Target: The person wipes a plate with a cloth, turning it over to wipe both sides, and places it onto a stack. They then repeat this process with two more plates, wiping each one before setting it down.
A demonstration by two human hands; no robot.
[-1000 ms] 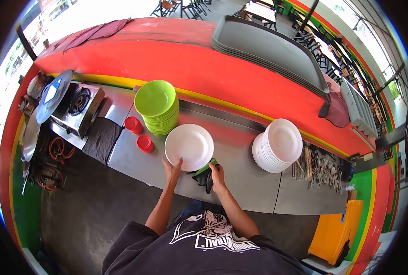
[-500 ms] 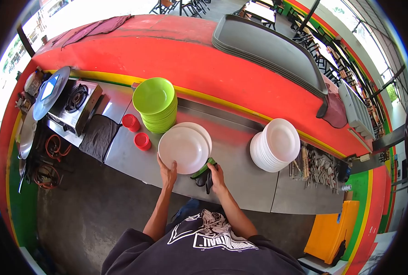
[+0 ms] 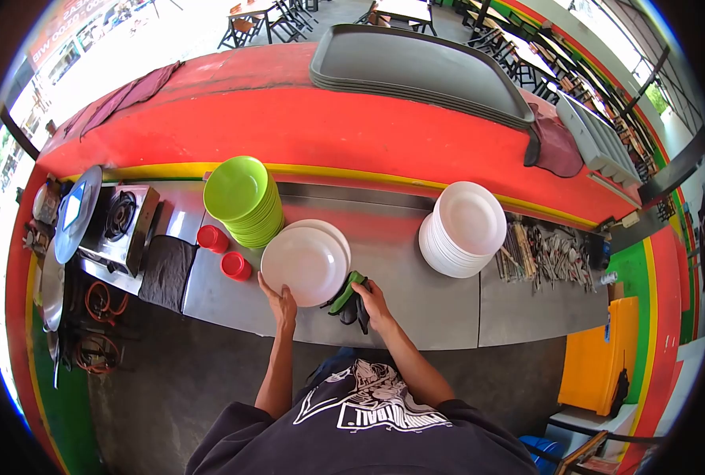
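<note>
My left hand [image 3: 280, 305] grips the near left rim of a white plate [image 3: 305, 265], its thumb on the upper face. Behind that plate, a second white plate [image 3: 339, 235] shows partly and is otherwise covered. At the plate's right edge, my right hand [image 3: 375, 306] is closed on a bunched green and black cloth [image 3: 348, 295]. A tall stack of green bowls [image 3: 244, 207] stands just beyond the plates. Two red cups [image 3: 212, 238] sit to their left.
A stack of white dishes [image 3: 465, 229] stands to the right on the steel counter [image 3: 384, 237], with piled cutlery [image 3: 557, 255] past it. At the left are a gas stove [image 3: 121, 222] and a dark cloth [image 3: 165, 273]. Grey trays [image 3: 424, 71] lie on the red ledge [image 3: 234, 115].
The camera view has shifted, so the counter and ledge appear moved. My left hand still holds the plate, and the cloth remains in my right hand at the plate's right edge.
</note>
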